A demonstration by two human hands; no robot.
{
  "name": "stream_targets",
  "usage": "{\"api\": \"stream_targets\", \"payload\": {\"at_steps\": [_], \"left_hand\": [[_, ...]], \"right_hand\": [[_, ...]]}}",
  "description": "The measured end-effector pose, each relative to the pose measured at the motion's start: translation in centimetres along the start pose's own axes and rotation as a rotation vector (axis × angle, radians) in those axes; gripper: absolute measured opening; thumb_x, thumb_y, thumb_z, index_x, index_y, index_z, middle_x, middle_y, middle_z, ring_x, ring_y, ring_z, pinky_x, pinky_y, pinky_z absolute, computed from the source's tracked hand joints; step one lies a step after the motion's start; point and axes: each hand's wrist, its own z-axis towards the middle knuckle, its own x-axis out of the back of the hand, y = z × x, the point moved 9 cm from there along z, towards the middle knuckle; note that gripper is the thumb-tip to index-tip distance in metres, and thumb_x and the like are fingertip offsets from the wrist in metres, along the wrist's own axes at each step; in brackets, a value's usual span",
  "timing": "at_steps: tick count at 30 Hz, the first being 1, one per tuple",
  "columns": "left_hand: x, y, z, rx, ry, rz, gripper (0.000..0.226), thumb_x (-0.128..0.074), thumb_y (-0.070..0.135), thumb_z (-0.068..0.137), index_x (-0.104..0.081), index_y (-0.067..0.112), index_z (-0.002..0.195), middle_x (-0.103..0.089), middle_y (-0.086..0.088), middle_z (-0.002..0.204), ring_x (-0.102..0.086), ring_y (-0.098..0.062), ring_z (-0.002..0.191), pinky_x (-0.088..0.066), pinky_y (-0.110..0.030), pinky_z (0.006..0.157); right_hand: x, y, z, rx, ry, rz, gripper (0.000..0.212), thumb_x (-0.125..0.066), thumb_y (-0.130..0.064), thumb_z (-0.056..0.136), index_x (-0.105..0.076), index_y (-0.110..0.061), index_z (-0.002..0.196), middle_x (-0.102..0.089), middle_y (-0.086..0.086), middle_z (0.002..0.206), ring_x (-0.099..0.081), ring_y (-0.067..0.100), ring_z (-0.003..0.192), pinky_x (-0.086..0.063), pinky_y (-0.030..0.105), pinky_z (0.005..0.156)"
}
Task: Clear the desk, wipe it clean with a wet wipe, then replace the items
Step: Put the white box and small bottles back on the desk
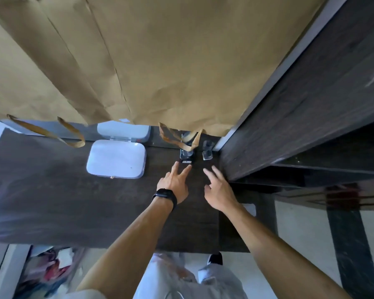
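- I see the dark wooden counter (52, 190), with a white rounded plastic box (116, 159) on it left of centre, hinged lid open.
- My left hand (174, 183), black wristband (165, 196): fingers straight, spread, released, tips just short of the small dark glass bottle (187, 153) at the counter's back edge.
- Small clear glass bottle (207, 153) stands just beside the dark one.
- My right hand (219, 190): fingers loose, grasping nothing, near the clear bottle but apart.

Looked dim overall; caught a bluish sheen on the left end of the desk (52, 201); blurred heavily below its near edge; bowed straight lines beyond its right end.
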Motion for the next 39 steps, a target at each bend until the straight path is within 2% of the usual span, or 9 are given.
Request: {"api": "stream_targets", "payload": {"at_steps": [4, 10, 17, 22, 25, 27, 29, 32, 39], "left_hand": [[-1.1, 0.7, -3.2, 0.087, 0.033, -0.018, 0.051, -0.047, 0.027, 0.093, -0.041, 0.031, 0.144, -0.041, -0.004, 0.146, -0.045, -0.029, 0.13, -0.045, -0.043, 0.1], [-3.9, 5.8, -7.3, 0.094, 0.063, 0.021, 0.045, -0.047, 0.029, 0.091, -0.046, 0.025, 0.136, -0.049, -0.003, 0.134, -0.045, -0.027, 0.128, -0.043, -0.042, 0.098], [-1.2, 16.3, -10.3, -0.113, 0.303, 0.122, 0.046, -0.047, 0.03, 0.093, -0.048, 0.028, 0.138, -0.054, 0.001, 0.13, -0.048, -0.024, 0.123, -0.042, -0.038, 0.097], [6.6, 25.6, -15.5, -0.483, 0.837, 0.095, 0.035, -0.058, 0.025, 0.088, -0.063, 0.022, 0.122, -0.059, 0.0, 0.123, -0.058, -0.023, 0.105, -0.051, -0.036, 0.083], [9.4, 29.5, -16.9, -0.565, 0.939, 0.142, 0.05, -0.056, 0.029, 0.089, -0.052, 0.019, 0.139, -0.047, -0.005, 0.146, -0.045, -0.024, 0.131, -0.041, -0.039, 0.106], [10.0, 30.7, -15.5, -0.51, 0.877, 0.181, 0.062, -0.048, 0.039, 0.093, -0.036, 0.019, 0.15, -0.032, -0.005, 0.158, -0.029, -0.022, 0.146, -0.028, -0.042, 0.118], [9.8, 30.7, -13.7, -0.42, 0.804, 0.206, 0.07, -0.04, 0.049, 0.095, -0.023, 0.017, 0.156, -0.019, -0.003, 0.163, -0.015, -0.018, 0.151, -0.022, -0.044, 0.121], [8.8, 30.4, -12.5, -0.346, 0.755, 0.285, 0.082, -0.038, 0.056, 0.092, -0.011, 0.014, 0.157, -0.01, -0.003, 0.164, -0.005, -0.017, 0.152, -0.016, -0.043, 0.123], [8.7, 30.3, -12.5, -0.325, 0.748, 0.313, 0.088, -0.04, 0.061, 0.088, -0.009, 0.016, 0.158, -0.01, -0.003, 0.165, -0.003, -0.017, 0.152, -0.006, -0.037, 0.123]], "right_hand": [[-0.2, 2.6, -3.8, 0.052, -0.109, -0.054, 0.051, -0.05, -0.024, 0.099, -0.039, -0.027, 0.149, -0.029, -0.006, 0.159, -0.034, 0.014, 0.143, -0.027, 0.029, 0.116], [3.8, 6.9, -8.1, 0.21, -0.069, -0.141, 0.047, -0.052, -0.031, 0.098, -0.047, -0.027, 0.144, -0.042, -0.006, 0.152, -0.038, 0.018, 0.138, -0.029, 0.028, 0.113], [14.7, 9.5, -13.8, 0.379, 0.232, -0.134, 0.042, -0.056, -0.03, 0.096, -0.055, -0.026, 0.138, -0.051, -0.005, 0.144, -0.041, 0.019, 0.135, -0.033, 0.032, 0.114], [24.8, 8.8, -18.5, 0.513, 0.584, -0.126, 0.037, -0.059, -0.026, 0.095, -0.061, -0.019, 0.132, -0.058, -0.003, 0.134, -0.047, 0.017, 0.127, -0.038, 0.029, 0.11], [29.0, 9.3, -20.2, 0.525, 0.787, -0.099, 0.038, -0.06, -0.025, 0.095, -0.061, -0.014, 0.131, -0.06, 0.0, 0.133, -0.05, 0.018, 0.125, -0.043, 0.032, 0.106], [29.7, 10.1, -19.8, 0.466, 0.797, -0.146, 0.047, -0.056, -0.032, 0.097, -0.052, -0.014, 0.14, -0.051, 0.003, 0.145, -0.043, 0.019, 0.135, -0.04, 0.037, 0.111], [28.6, 11.1, -18.6, 0.39, 0.714, -0.244, 0.063, -0.047, -0.042, 0.099, -0.031, -0.016, 0.154, -0.027, 0.002, 0.161, -0.021, 0.018, 0.15, -0.03, 0.04, 0.118], [26.6, 12.0, -17.9, 0.366, 0.655, -0.308, 0.083, -0.049, -0.046, 0.096, -0.001, -0.017, 0.158, 0.004, -0.002, 0.166, 0.006, 0.015, 0.153, -0.029, 0.047, 0.118], [26.4, 12.1, -17.9, 0.317, 0.629, -0.269, 0.092, -0.057, -0.04, 0.091, 0.001, -0.015, 0.158, 0.009, -0.002, 0.166, 0.012, 0.013, 0.152, -0.03, 0.041, 0.119]]}}
